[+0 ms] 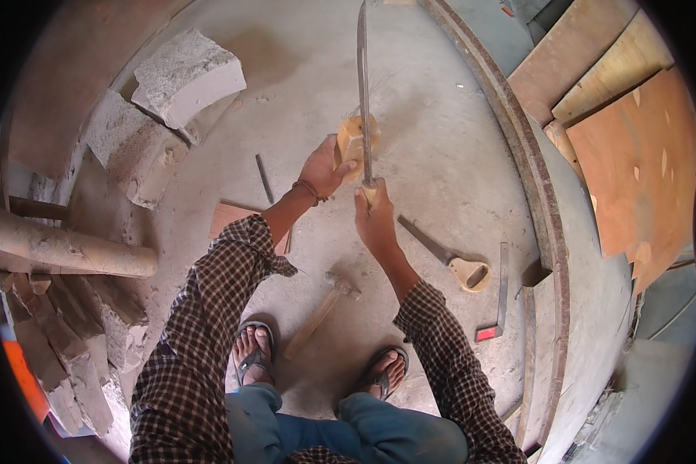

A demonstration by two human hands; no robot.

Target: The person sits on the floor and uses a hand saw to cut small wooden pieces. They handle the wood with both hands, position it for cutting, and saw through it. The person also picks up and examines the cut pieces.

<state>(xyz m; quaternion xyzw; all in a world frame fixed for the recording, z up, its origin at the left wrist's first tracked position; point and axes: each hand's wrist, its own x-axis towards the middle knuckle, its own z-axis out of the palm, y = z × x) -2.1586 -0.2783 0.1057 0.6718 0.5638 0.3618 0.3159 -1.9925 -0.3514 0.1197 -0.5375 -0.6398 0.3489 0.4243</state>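
Note:
My left hand [325, 166] grips a pale wooden block [351, 139], its fingers wrapped round the near left side. My right hand [375, 213] is closed round the light wooden handle of a long, narrow metal-bladed tool [364, 77]. The blade points away from me, slightly bowed, and passes across the block's right part. Whether it touches the block or only lies in front of it, I cannot tell. Seen nearly edge-on, the blade does not show its exact kind.
A handsaw [469, 272], a red-ended try square [501, 298], a hammer [340, 288], a dark metal bar [264, 179] and a reddish board [232, 218] lie on the concrete floor. Broken concrete blocks [185, 77] and a round post [69, 243] stand left; plywood sheets [634, 162] right.

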